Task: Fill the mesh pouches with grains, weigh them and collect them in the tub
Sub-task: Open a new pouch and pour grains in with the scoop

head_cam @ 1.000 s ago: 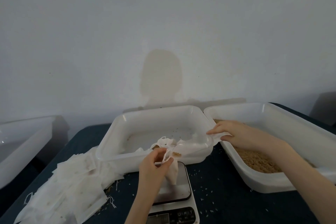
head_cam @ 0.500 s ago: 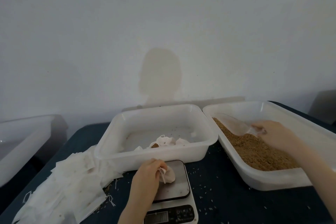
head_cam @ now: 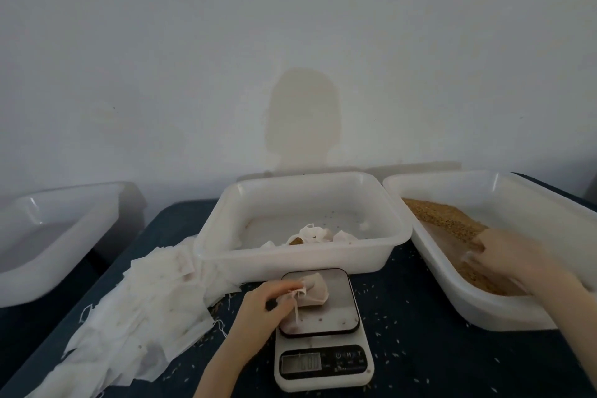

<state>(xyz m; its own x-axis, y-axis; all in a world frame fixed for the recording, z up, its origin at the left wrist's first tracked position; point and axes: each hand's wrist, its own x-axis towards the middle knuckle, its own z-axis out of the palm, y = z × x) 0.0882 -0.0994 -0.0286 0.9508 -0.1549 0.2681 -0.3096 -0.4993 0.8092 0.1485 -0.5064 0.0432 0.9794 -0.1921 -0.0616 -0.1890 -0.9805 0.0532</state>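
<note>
On the scale (head_cam: 318, 307) at bench (head_cam: 420, 349) centre, my left hand (head_cam: 261, 304) pinches a mesh pouch (head_cam: 311, 292) w/ drawstring; right hand (head_cam: 510, 260), blurred, digs in the grain tub (head_cam: 452, 297) — grip can't tell. Collecting tub (head_cam: 290, 260) sits just behind.

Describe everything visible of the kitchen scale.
The kitchen scale is white plastic with a dark, glossy, rounded-square platform scattered with a few grains. Its front panel holds a small grey display, digits too blurred to read, beside dark buttons. It sits flat on the dark table, before the middle tub. A mesh pouch rests on the platform, pinched by the left hand.
</note>
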